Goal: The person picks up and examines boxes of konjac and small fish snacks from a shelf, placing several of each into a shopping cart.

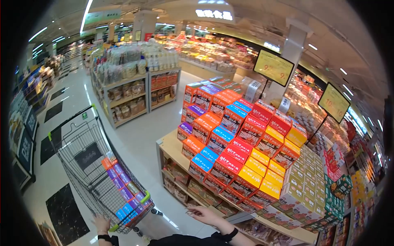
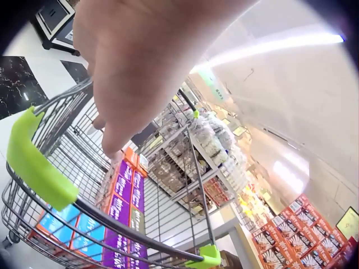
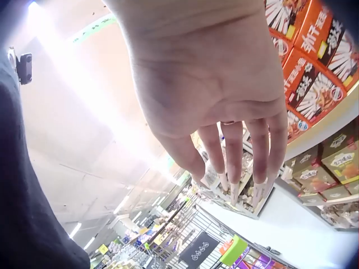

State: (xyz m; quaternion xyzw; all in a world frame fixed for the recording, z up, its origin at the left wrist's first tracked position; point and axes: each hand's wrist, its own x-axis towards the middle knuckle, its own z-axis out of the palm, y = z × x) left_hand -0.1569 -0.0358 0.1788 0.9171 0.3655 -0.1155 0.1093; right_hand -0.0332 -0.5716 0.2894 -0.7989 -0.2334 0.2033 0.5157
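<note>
My left hand (image 1: 101, 224) is by the near left corner of a wire shopping cart (image 1: 87, 156), fingers extended toward its basket. In the left wrist view the left hand (image 2: 140, 67) overlaps the basket, above a green corner piece (image 2: 39, 162); most of its fingers are hidden. Purple, orange and blue snack boxes (image 1: 123, 186) lie in rows inside the cart. My right hand (image 1: 204, 215) hovers between the cart and a shelf display, holding nothing. Its relaxed, spread fingers point downward in the right wrist view, where the palm (image 3: 207, 84) faces the camera.
Stacked red, orange, blue and yellow snack boxes (image 1: 236, 149) cover a wooden display stand (image 1: 174, 149) at right. Beyond the cart is a shelf unit (image 1: 127, 98) of bagged goods. Price signs (image 1: 273, 67) rise over the display. Black sign boards (image 1: 28, 123) line the left side.
</note>
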